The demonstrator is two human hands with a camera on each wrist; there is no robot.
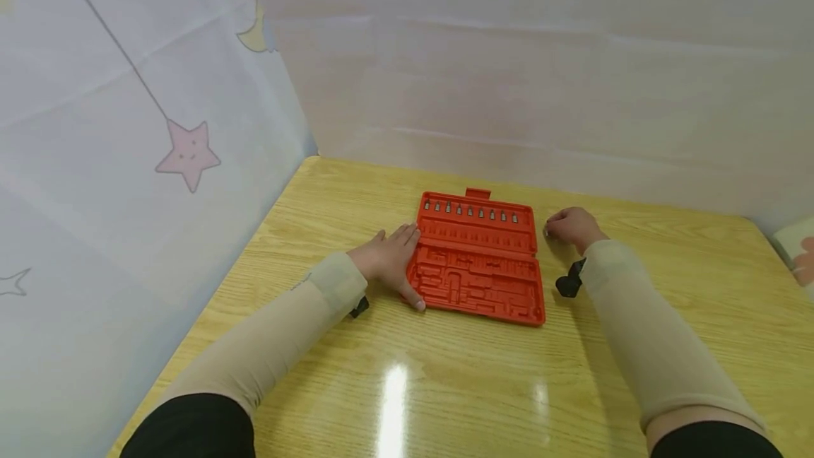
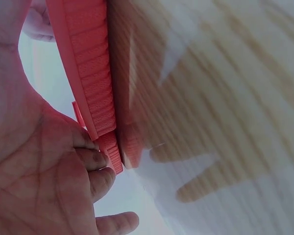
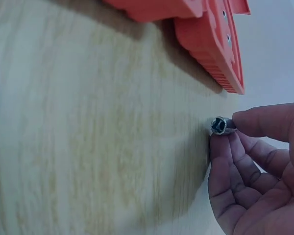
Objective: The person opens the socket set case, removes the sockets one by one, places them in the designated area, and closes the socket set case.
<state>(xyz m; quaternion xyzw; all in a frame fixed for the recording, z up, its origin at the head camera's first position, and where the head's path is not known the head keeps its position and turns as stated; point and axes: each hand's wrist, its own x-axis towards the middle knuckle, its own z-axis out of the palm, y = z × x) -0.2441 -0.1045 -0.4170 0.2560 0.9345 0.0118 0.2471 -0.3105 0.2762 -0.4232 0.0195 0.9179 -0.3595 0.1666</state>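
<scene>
One silver metal socket (image 3: 226, 125), hollow end facing the wrist view, is pinched in my right hand (image 1: 575, 227), right of the unfolded red plastic case (image 1: 475, 254); my left hand (image 1: 389, 260), fingers straight, touches its left edge.

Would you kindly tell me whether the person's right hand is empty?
No, the right wrist view shows the right hand pinching a small metal socket.

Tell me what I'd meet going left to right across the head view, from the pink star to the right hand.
Pink star, yellow crescent moon, left hand, open red tool case, right hand pinching a small metal socket.
</scene>
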